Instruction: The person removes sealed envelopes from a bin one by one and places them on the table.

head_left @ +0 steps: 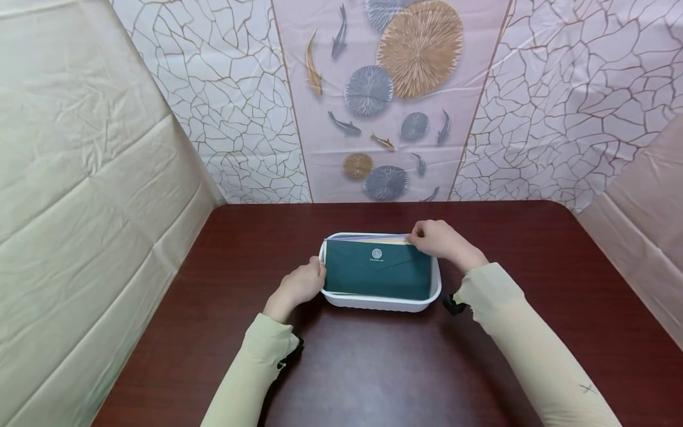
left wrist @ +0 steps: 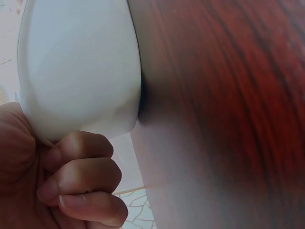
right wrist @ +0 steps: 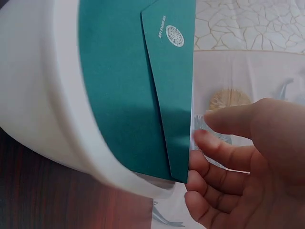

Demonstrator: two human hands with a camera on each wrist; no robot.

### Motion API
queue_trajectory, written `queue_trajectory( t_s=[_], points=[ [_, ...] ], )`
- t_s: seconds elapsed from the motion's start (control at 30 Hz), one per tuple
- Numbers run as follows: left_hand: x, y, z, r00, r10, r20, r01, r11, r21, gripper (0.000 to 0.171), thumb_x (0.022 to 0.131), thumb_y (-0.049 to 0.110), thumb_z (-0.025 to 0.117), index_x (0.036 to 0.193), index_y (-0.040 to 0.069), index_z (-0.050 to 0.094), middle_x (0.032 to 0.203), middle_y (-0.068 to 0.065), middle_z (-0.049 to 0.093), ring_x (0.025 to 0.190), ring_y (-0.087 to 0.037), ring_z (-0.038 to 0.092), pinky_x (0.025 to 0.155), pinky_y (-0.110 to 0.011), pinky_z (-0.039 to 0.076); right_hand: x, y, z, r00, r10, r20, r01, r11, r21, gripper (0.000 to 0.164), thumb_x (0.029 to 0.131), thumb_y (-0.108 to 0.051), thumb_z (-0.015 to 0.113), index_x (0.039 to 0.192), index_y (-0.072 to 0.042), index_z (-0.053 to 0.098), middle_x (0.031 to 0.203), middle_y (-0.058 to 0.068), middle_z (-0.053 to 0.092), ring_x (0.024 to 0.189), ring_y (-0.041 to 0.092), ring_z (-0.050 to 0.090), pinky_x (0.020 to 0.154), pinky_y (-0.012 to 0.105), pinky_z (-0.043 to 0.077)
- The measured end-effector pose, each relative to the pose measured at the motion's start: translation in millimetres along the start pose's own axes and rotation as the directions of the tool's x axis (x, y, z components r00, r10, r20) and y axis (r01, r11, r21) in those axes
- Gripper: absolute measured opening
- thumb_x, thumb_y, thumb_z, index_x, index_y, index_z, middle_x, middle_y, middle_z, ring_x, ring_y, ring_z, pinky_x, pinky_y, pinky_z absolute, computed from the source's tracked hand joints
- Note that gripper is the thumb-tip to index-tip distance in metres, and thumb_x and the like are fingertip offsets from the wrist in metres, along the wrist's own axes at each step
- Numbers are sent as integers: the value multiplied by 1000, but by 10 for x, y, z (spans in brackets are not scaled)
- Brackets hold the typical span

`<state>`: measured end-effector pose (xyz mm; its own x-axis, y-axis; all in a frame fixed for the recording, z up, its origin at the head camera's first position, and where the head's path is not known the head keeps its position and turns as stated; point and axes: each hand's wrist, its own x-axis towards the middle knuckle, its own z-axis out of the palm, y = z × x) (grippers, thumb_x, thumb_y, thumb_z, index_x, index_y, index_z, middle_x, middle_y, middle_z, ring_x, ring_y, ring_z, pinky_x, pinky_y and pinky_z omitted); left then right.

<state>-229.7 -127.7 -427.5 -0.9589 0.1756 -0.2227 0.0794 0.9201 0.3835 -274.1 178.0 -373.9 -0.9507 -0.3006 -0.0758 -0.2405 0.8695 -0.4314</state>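
Observation:
A dark green envelope with a pale round emblem and a pointed flap lies foremost in a white plastic basin. Behind it show the top edges of other envelopes, lilac and pale yellow, fanned slightly at the right. My left hand grips the basin's left rim, fingers curled at its outer wall, as the left wrist view shows. At the envelopes' upper right corner is my right hand, fingertips touching their edge. In the right wrist view its thumb and forefinger tip stand slightly apart.
The basin stands on a dark red-brown wooden table. A patterned cloth with fish and round leaf shapes hangs behind the table's far edge. Pale quilted fabric borders the left side.

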Motion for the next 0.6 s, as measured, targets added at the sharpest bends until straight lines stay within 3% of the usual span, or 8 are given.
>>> queue_trajectory(
  t_s=[0.17, 0.4, 0.6],
  points=[
    [-3, 32, 1, 1000, 6, 1, -6, 1000, 6, 40, 102, 33, 24, 116, 2, 45, 81, -5, 56, 75, -19, 55, 66, -41, 43, -54, 29, 12, 1000, -13, 20, 13, 1000, -1, 31, 93, -29, 56, 100, -2, 69, 88, 6, 66, 73, 18, 54, 64, 33, 44],
    [14, 37, 31, 1000, 9, -7, -9, 1000, 6, 41, 102, 34, 23, 118, 2, 45, 86, -5, 57, 79, -19, 56, 68, -41, 44, -127, 64, -30, 999, -1, 52, 0, 1000, 30, 29, 92, -27, 58, 102, -3, 69, 89, 6, 66, 72, 18, 54, 63, 33, 44],
    [16, 15, 61, 1000, -3, -7, 3, 1000, 2, 43, 102, 34, 25, 122, 1, 44, 90, -6, 59, 80, -18, 57, 68, -41, 45, -181, 137, -100, 996, -23, 86, 19, 999, 43, 30, 90, -28, 60, 105, -3, 69, 98, 8, 66, 85, 20, 57, 74, 37, 47]
  ],
)
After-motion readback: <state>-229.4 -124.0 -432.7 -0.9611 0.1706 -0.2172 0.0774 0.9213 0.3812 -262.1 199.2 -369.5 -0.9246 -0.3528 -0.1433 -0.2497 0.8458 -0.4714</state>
